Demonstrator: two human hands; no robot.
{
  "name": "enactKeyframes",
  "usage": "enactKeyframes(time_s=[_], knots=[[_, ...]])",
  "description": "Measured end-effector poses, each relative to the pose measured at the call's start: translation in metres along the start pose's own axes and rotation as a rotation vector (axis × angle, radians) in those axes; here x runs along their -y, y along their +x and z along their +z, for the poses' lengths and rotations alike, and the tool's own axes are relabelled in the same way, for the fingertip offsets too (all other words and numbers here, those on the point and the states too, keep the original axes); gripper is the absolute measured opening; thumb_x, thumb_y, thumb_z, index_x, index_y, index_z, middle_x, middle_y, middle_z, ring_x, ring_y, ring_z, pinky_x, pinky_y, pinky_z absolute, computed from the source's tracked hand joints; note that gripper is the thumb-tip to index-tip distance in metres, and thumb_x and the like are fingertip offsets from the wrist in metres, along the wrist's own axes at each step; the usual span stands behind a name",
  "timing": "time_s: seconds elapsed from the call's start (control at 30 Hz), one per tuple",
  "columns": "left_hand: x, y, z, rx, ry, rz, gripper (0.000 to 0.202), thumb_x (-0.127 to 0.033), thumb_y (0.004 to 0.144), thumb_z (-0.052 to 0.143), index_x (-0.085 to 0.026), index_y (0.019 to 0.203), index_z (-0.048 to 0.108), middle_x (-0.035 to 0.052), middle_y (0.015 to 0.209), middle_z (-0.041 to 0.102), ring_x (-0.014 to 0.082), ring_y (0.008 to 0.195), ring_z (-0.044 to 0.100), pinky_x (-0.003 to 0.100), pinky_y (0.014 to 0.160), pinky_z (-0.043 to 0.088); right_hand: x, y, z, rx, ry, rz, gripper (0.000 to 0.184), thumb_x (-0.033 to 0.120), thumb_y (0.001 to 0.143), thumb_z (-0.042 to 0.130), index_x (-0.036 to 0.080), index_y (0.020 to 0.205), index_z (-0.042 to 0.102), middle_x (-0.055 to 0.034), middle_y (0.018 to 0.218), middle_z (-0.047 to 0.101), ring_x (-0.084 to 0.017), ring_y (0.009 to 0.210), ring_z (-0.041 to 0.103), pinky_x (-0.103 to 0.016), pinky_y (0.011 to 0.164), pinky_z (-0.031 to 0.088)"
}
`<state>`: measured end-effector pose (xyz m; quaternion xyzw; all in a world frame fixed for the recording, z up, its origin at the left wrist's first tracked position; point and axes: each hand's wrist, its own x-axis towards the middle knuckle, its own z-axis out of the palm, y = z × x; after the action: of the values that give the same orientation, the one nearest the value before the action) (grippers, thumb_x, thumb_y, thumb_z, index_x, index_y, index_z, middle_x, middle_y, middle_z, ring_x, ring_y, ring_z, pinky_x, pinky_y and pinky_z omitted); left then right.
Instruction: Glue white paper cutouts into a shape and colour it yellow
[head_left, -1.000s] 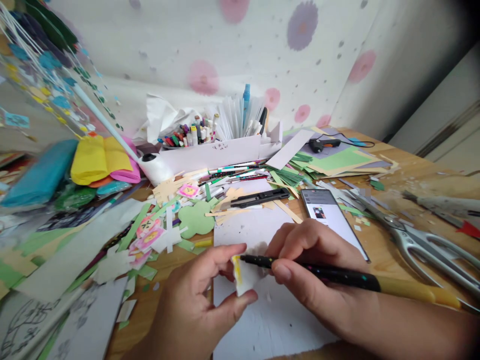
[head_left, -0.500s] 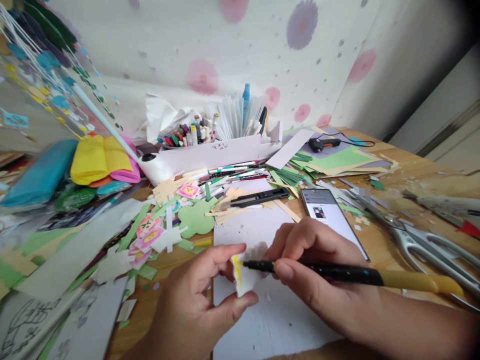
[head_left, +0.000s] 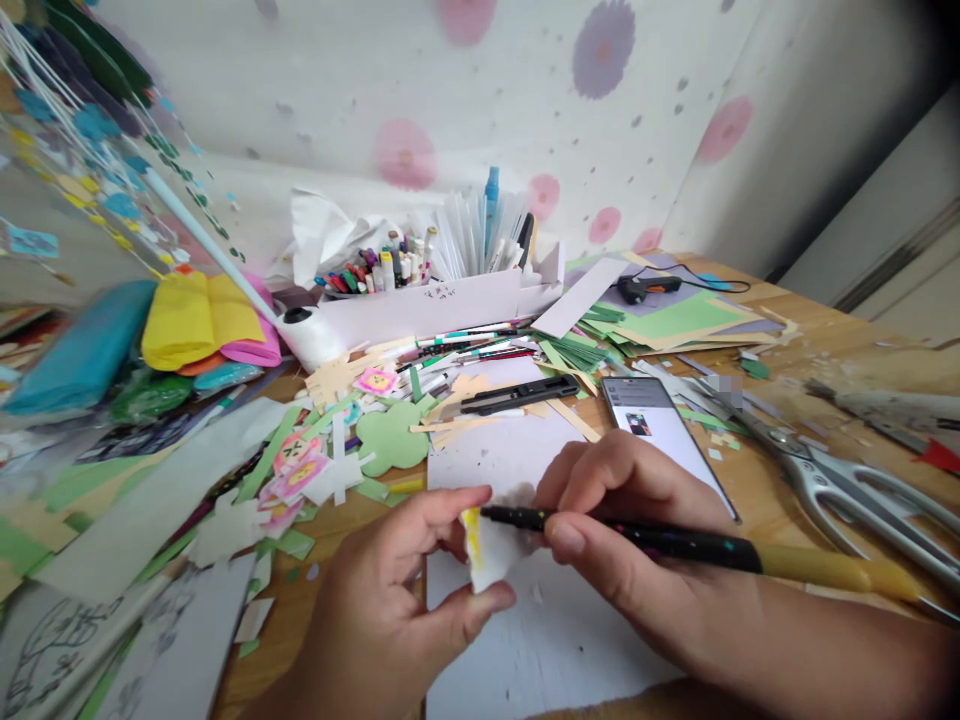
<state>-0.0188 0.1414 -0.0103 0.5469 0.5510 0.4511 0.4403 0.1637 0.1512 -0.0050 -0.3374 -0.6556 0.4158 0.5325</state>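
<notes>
Between the thumb and fingers of my left hand is a small white paper piece, marked with yellow along its left side. My right hand grips a marker pen with a black, speckled front and a yellow rear end. The pen's tip touches or nearly touches the upper part of the paper, close to the yellow. Both hands are above a white sheet on the wooden table. Part of the paper piece is hidden behind the pen and my right fingers.
A black utility knife lies beyond my hands. On the right are a phone and large scissors. Paper scraps and a green flower cutout cover the left side. Farther back stand a marker box and a glue gun.
The pen tip has shifted slightly up the paper, and the pen's rear end has dipped a little with my right hand. My left hand looks unmoved.
</notes>
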Motion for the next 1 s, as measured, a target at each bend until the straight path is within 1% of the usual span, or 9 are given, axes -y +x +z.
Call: enactKeyframes(time_s=[0.13, 0.3, 0.4, 0.57, 0.7, 0.8, 0.9, 1.0], knots=[[0.0002, -0.0002, 0.0, -0.002, 0.006, -0.019, 0.043, -0.012, 0.051, 0.08, -0.033, 0.088, 0.074, -0.0062, 0.077, 0.076, 0.0172, 0.078, 0.069, 0.022, 0.072, 0.052, -0.0001, 0.0011, -0.0005, 0.036, 0.013, -0.001, 0.017, 0.018, 0.085, 0.061, 0.023, 0.075, 0.048, 0.0018, 0.069, 0.06, -0.014, 0.061, 0.057, -0.026, 0.054, 0.045], [0.0003, 0.0001, -0.0014, 0.01, 0.038, -0.039, 0.04, -0.016, 0.052, 0.08, -0.031, 0.089, 0.074, -0.0038, 0.08, 0.077, 0.0193, 0.08, 0.07, 0.025, 0.073, 0.053, 0.0012, 0.001, 0.0012, 0.021, -0.024, -0.005, 0.018, 0.018, 0.083, 0.062, 0.023, 0.074, 0.048, 0.0011, 0.067, 0.06, -0.014, 0.059, 0.058, -0.026, 0.053, 0.044], [0.0013, 0.0007, -0.0024, 0.019, 0.079, -0.028, 0.042, -0.018, 0.052, 0.081, -0.03, 0.091, 0.074, -0.0021, 0.081, 0.077, 0.0218, 0.082, 0.07, 0.027, 0.073, 0.055, 0.0027, 0.0002, 0.0022, -0.012, -0.056, -0.002, 0.017, 0.018, 0.083, 0.063, 0.023, 0.074, 0.049, 0.0005, 0.068, 0.061, -0.014, 0.058, 0.057, -0.026, 0.053, 0.045], [0.003, 0.0008, -0.003, 0.045, 0.041, -0.01, 0.042, -0.019, 0.053, 0.082, -0.03, 0.093, 0.073, 0.0006, 0.085, 0.078, 0.0253, 0.086, 0.071, 0.03, 0.076, 0.057, 0.0049, 0.0006, 0.0022, 0.007, -0.055, -0.012, 0.017, 0.017, 0.082, 0.062, 0.022, 0.073, 0.048, -0.0004, 0.067, 0.061, -0.014, 0.059, 0.059, -0.026, 0.053, 0.046], [0.0036, 0.0003, -0.0036, 0.036, 0.051, -0.007, 0.041, -0.021, 0.053, 0.084, -0.029, 0.093, 0.074, 0.0027, 0.088, 0.078, 0.028, 0.089, 0.071, 0.034, 0.077, 0.058, 0.0065, 0.0015, 0.0027, 0.006, -0.07, -0.027, 0.018, 0.016, 0.082, 0.061, 0.022, 0.072, 0.047, -0.0001, 0.066, 0.062, -0.013, 0.057, 0.059, -0.025, 0.053, 0.047], [0.0049, -0.0002, -0.0038, 0.029, 0.034, -0.001, 0.042, -0.019, 0.053, 0.084, -0.03, 0.092, 0.074, 0.0017, 0.086, 0.078, 0.0278, 0.092, 0.071, 0.033, 0.079, 0.057, 0.007, 0.0015, 0.0035, -0.005, -0.069, -0.049, 0.018, 0.015, 0.081, 0.061, 0.022, 0.072, 0.047, -0.0002, 0.067, 0.062, -0.013, 0.058, 0.059, -0.025, 0.052, 0.047], [0.0059, -0.0003, -0.0036, 0.038, 0.016, 0.003, 0.043, -0.019, 0.053, 0.083, -0.032, 0.093, 0.074, -0.0006, 0.082, 0.077, 0.0261, 0.09, 0.071, 0.032, 0.081, 0.056, 0.0066, 0.0014, 0.0041, -0.001, -0.056, -0.057, 0.018, 0.014, 0.082, 0.06, 0.022, 0.071, 0.047, 0.0001, 0.066, 0.061, -0.013, 0.057, 0.058, -0.025, 0.052, 0.046], [0.0056, -0.0004, -0.0038, 0.026, 0.039, 0.002, 0.044, -0.02, 0.053, 0.084, -0.034, 0.093, 0.074, -0.0017, 0.084, 0.077, 0.0243, 0.09, 0.07, 0.03, 0.081, 0.055, 0.0058, 0.0016, 0.0038, -0.036, -0.069, -0.043, 0.018, 0.017, 0.083, 0.061, 0.023, 0.073, 0.048, 0.0001, 0.066, 0.061, -0.014, 0.058, 0.059, -0.025, 0.051, 0.046]])
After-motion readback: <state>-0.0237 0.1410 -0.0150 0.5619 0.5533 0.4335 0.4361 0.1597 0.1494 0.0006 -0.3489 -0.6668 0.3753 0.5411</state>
